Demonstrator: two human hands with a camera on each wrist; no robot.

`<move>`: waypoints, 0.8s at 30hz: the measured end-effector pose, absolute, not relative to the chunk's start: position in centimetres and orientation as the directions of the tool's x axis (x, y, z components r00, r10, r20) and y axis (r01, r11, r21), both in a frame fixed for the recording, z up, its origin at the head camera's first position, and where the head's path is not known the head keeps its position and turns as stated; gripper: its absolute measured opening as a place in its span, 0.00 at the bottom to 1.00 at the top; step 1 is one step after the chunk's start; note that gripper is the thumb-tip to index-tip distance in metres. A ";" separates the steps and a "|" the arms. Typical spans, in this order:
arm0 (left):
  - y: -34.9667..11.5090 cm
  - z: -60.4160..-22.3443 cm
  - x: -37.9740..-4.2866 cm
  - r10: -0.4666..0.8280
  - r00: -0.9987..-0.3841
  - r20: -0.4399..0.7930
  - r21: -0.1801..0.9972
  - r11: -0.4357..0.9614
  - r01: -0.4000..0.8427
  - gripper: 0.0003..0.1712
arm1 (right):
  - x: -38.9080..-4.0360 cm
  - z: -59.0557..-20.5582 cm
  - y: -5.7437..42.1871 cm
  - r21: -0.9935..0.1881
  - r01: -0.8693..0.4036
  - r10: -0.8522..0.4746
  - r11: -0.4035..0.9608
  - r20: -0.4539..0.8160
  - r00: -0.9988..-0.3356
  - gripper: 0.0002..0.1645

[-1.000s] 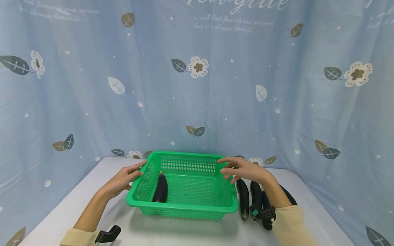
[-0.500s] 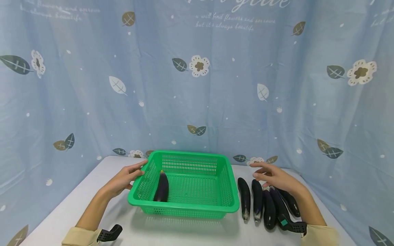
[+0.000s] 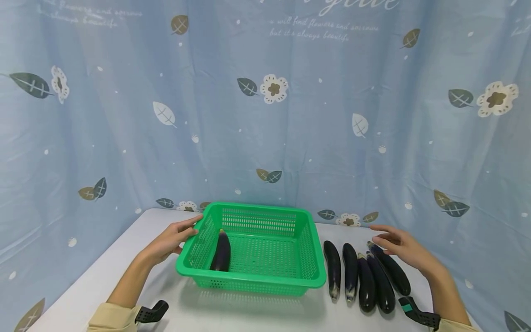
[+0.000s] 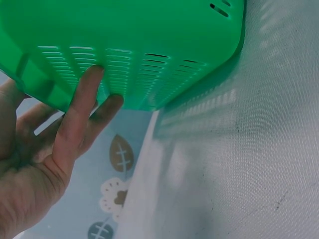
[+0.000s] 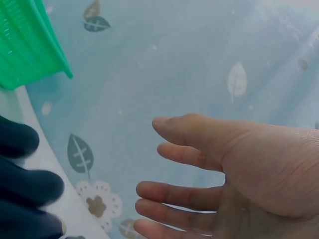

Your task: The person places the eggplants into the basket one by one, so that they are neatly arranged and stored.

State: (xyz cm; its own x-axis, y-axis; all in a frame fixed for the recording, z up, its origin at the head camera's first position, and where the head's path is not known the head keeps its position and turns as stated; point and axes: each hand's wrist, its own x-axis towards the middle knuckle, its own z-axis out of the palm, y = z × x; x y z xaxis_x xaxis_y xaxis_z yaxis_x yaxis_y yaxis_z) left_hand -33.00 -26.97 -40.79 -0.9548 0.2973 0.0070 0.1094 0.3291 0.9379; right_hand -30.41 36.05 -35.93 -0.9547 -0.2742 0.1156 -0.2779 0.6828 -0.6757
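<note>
A green plastic basket (image 3: 265, 281) with slotted walls stands on the white table, and one dark purple eggplant (image 3: 221, 252) lies inside along its left side. My left hand (image 3: 172, 240) holds the basket's left rim. In the left wrist view, two fingers (image 4: 82, 107) of that hand lie against the basket's outer wall. Right of the basket, several eggplants (image 3: 350, 272) lie side by side. My right hand (image 3: 400, 246) hovers over the far end of the rightmost eggplant (image 3: 392, 269), holding nothing, its fingers loosely spread in the right wrist view.
A blue curtain (image 3: 265, 138) printed with leaves and flowers hangs right behind the white table (image 3: 249, 316). Black wrist cameras sit on the left wrist (image 3: 151, 312) and the right wrist (image 3: 419, 313).
My right hand has moved from above the basket's right side out to the right, over the eggplants, uncovering them. My left hand stays on the basket's rim.
</note>
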 end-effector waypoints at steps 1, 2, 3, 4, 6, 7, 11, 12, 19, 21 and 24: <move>-27.0 -40.8 -33.0 0.297 -0.955 0.006 0.937 0.331 0.109 0.37 | -30.4 -36.0 36.3 -0.672 -0.267 -0.263 0.690 0.111 -0.958 0.33; -27.0 -40.8 -33.0 0.296 -0.955 0.005 0.937 0.332 0.107 0.37 | -30.4 -36.0 36.5 -0.668 -0.263 -0.258 0.696 0.110 -0.960 0.33; -27.0 -40.8 -33.0 0.294 -0.956 0.004 0.937 0.332 0.106 0.37 | -30.5 -36.1 36.7 -0.662 -0.254 -0.246 0.705 0.107 -0.963 0.33; -27.0 -40.8 -33.0 0.291 -0.957 0.004 0.937 0.332 0.105 0.37 | -30.6 -36.3 36.9 -0.660 -0.256 -0.248 0.707 0.107 -0.963 0.33; -27.1 -40.9 -33.0 0.291 -0.957 0.003 0.939 0.329 0.103 0.37 | -30.8 -36.6 37.4 -0.652 -0.258 -0.252 0.713 0.105 -0.962 0.33; -27.1 -40.9 -33.0 0.293 -0.956 0.004 0.938 0.330 0.105 0.37 | -30.9 -36.9 37.6 -0.646 -0.258 -0.252 0.719 0.104 -0.962 0.33; -27.3 -41.1 -33.0 0.296 -0.955 0.004 0.938 0.330 0.106 0.37 | -31.4 -37.8 38.5 -0.603 -0.237 -0.223 0.761 0.100 -0.970 0.33; -27.3 -41.1 -33.0 0.295 -0.956 0.004 0.938 0.331 0.106 0.37 | -31.5 -38.1 38.7 -0.589 -0.230 -0.213 0.775 0.100 -0.972 0.34; -27.2 -40.9 -33.1 0.290 -0.957 0.011 0.933 0.341 0.114 0.36 | -31.8 -39.7 40.5 -0.563 -0.170 -0.148 0.808 0.085 -0.985 0.35; -27.1 -40.9 -33.2 0.292 -0.956 0.008 0.934 0.340 0.112 0.36 | -31.7 -40.0 40.8 -0.583 -0.160 -0.147 0.796 0.070 -0.987 0.35; -27.0 -40.9 -33.3 0.293 -0.956 0.005 0.937 0.332 0.107 0.36 | -31.7 -40.3 41.3 -0.599 -0.137 -0.136 0.789 0.049 -0.990 0.37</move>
